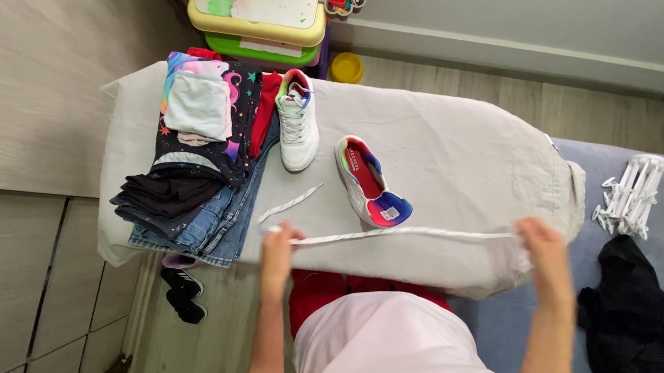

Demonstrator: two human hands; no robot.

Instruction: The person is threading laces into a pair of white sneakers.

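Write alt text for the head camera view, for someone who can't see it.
A person's left hand and right hand stretch a white shoelace taut across a grey-covered ironing board. Two white sneakers with rainbow linings and a stack of folded clothes rest on it.

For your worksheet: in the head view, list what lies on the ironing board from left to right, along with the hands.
Stack of folded clothes → left hand → laced white shoe → unlaced shoe on its side → right hand, with a white lace stretched between the hands.
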